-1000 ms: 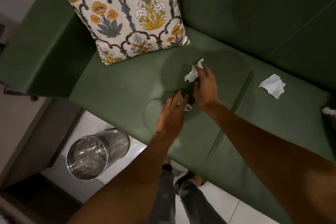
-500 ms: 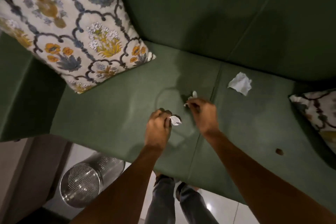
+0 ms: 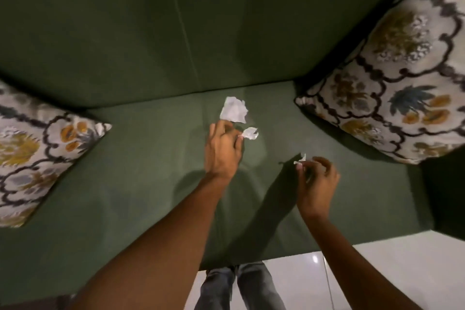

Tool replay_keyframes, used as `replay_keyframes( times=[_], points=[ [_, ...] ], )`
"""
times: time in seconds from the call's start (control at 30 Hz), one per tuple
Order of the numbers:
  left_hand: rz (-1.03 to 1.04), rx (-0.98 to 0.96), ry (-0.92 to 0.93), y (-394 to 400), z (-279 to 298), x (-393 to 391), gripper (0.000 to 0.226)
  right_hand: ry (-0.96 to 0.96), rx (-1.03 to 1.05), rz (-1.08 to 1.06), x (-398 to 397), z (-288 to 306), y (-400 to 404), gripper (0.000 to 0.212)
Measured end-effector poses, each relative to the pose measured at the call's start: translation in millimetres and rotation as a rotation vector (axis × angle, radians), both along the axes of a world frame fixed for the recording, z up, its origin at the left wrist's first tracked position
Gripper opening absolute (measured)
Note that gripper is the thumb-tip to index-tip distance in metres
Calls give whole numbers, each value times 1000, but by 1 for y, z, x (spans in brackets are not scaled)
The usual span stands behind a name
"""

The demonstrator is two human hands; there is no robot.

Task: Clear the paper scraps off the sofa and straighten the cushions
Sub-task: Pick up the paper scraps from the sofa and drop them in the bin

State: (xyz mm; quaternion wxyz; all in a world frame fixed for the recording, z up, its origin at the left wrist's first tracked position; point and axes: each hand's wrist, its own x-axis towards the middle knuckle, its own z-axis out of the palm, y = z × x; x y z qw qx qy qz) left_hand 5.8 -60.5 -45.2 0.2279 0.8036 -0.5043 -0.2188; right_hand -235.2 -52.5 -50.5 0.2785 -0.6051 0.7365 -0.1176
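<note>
left hand (image 3: pixel 222 150) pinches scrap (image 3: pixel 250 132) | right hand (image 3: pixel 317 178) pinches small scrap (image 3: pixel 300 159) | no writing visible

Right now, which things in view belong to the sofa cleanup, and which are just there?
Part of the job:
- large paper scrap on the seat
- scrap in the left hand
- small scrap in the right hand
- left cushion
- right cushion

Just there:
- white floor

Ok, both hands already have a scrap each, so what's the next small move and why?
Probably reach the left hand a little forward and pinch up the big scrap. It lies loose on the seat just past that hand's fingertips, nearer than to the right hand, and looks like the last piece on the sofa in view.
</note>
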Motion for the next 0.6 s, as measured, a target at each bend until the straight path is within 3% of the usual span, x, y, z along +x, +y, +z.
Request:
replay_keyframes(
  times=[0.1, 0.27, 0.6],
  points=[
    [-75, 30, -71, -28, -10, 0, 11, 41, 39, -44, -17, -13, 4, 23],
    [-76, 47, -41, -46, -32, 5, 10, -79, 49, -91, -28, -25, 13, 25],
    [-80, 67, 85, 13, -29, 6, 22, -121, 26, 89, -7, -13, 7, 18]
  ],
)
